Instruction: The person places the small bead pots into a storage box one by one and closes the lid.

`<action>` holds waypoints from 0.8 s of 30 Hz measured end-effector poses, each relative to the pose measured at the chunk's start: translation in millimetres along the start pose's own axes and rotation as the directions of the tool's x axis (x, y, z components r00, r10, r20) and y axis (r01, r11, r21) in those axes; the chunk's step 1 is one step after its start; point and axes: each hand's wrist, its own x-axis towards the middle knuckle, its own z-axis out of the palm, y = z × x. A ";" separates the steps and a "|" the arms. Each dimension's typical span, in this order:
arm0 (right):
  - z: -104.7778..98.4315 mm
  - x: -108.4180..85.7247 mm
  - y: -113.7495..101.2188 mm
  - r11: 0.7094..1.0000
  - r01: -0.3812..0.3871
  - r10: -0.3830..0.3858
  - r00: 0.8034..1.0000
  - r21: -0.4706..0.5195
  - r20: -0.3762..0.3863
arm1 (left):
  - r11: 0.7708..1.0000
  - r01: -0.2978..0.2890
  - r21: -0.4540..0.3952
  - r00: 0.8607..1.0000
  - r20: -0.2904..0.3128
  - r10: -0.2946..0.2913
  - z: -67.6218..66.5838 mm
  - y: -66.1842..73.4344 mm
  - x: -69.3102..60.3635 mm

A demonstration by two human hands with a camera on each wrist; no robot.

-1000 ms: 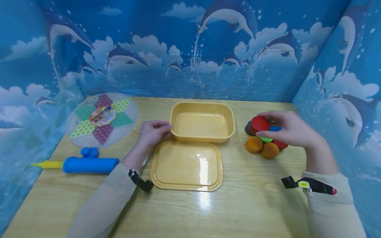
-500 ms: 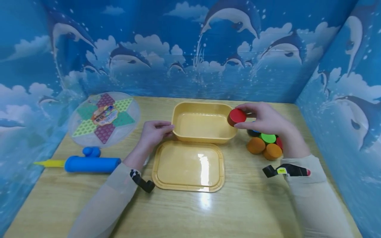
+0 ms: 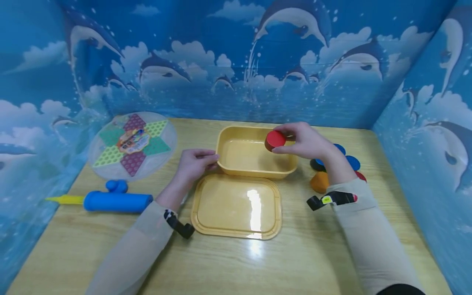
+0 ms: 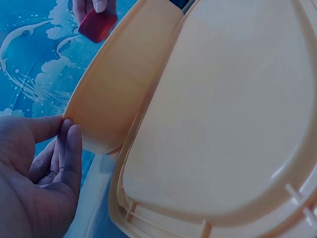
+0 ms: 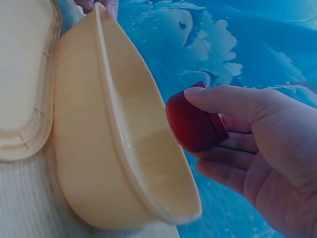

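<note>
A yellow rectangular container stands toward the back of the table, with nothing visible inside. My left hand pinches its left rim between thumb and fingers; the left wrist view shows the same grip. Over the right part of the container, my right hand holds a red round piece by its sides. In the right wrist view that red piece is between thumb and fingers, above the rim. A matching flat lid lies in front of the container.
Right of the container are several round pieces, among them an orange one and a blue one, partly behind my right arm. At left lie a blue cylinder with a yellow tip and a clear round sheet with a star pattern.
My right hand has lifted the red piece from the cluster and carried it left over the container. My left hand keeps its grip on the rim.
</note>
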 end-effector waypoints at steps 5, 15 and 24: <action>4.3 16.1 -3.1 1.000 0.016 -0.016 0.999 -0.004 0.030 | 1.000 0.013 -0.001 1.000 0.004 -0.013 0.0 1.8 -0.8; 8.1 48.5 -13.0 0.998 0.047 -0.051 0.993 0.038 0.107 | 0.999 0.038 0.002 0.999 0.002 -0.038 0.8 1.4 -0.3; 23.7 72.4 -17.4 0.996 0.078 -0.085 0.984 0.048 0.154 | 0.999 0.024 -0.037 1.000 0.015 -0.023 0.5 -0.1 1.3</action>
